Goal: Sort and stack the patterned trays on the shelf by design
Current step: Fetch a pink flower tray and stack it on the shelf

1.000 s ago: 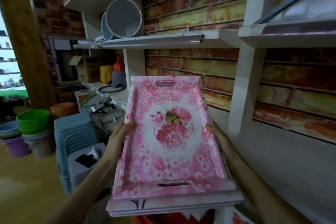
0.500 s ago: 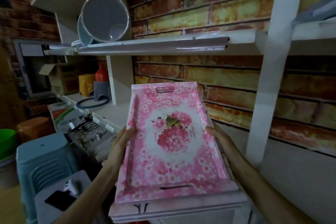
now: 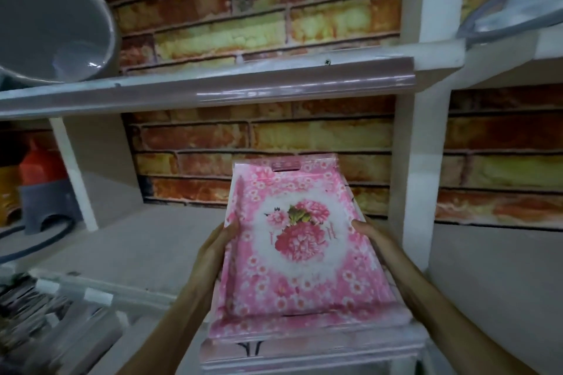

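A stack of rectangular trays (image 3: 301,289) fills the lower middle of the head view. The top tray is pink with small white flowers and a big pink bloom in a white centre; slotted handles sit at both short ends. Under it, a tray edge (image 3: 310,353) with a dark printed motif shows at the near end. My left hand (image 3: 213,250) grips the stack's left long side. My right hand (image 3: 377,240) grips the right long side. The stack is held over the grey shelf board (image 3: 146,240), its far end toward the brick-pattern back wall.
A white upright (image 3: 417,143) stands just right of the stack, another white upright (image 3: 73,173) to the left. The upper shelf (image 3: 213,88) overhangs, carrying a grey basin (image 3: 51,18). Orange and grey items (image 3: 33,186) sit far left; a box of packaged goods (image 3: 45,307) lies at lower left.
The stack has moved forward and right, in over the lower shelf between the uprights. Both hands keep the same grip on its long sides.
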`<state>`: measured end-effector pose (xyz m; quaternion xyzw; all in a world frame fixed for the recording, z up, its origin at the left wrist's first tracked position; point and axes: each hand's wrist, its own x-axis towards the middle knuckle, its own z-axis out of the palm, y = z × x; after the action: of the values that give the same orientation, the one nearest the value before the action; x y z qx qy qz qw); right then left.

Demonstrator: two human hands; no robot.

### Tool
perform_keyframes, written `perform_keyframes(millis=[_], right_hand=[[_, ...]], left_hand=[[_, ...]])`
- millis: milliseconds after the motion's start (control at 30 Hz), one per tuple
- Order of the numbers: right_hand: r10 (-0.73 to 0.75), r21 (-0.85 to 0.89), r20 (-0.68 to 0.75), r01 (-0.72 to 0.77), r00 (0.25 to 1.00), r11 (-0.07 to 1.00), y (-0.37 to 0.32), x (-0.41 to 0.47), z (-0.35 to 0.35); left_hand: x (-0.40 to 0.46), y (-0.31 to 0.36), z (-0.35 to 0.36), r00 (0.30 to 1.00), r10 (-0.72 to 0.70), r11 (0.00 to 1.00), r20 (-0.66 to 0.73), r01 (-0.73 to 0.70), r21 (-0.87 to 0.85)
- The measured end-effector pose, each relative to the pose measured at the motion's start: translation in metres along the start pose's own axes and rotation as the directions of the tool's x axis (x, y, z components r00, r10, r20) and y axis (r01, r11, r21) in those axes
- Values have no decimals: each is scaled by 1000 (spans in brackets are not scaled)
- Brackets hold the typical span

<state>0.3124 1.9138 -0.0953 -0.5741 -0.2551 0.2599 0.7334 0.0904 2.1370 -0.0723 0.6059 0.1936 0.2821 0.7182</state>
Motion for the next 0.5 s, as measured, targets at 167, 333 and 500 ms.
perform_keyframes(millis=[167,333,500], right_hand=[[-22,-1,-159,23,987,1000,-1,-12,8],[-17,-60,-352,-4,936,998,7,-6,4],[-35,-58,-445,10,895,998,22,-3,4]], left_hand=[[40,-3,5,998,15,1000,64,-16,21],[67,-17,8,989,-15,1000,150,14,5],[91,-30,14,988,-53,999,145,52,10]])
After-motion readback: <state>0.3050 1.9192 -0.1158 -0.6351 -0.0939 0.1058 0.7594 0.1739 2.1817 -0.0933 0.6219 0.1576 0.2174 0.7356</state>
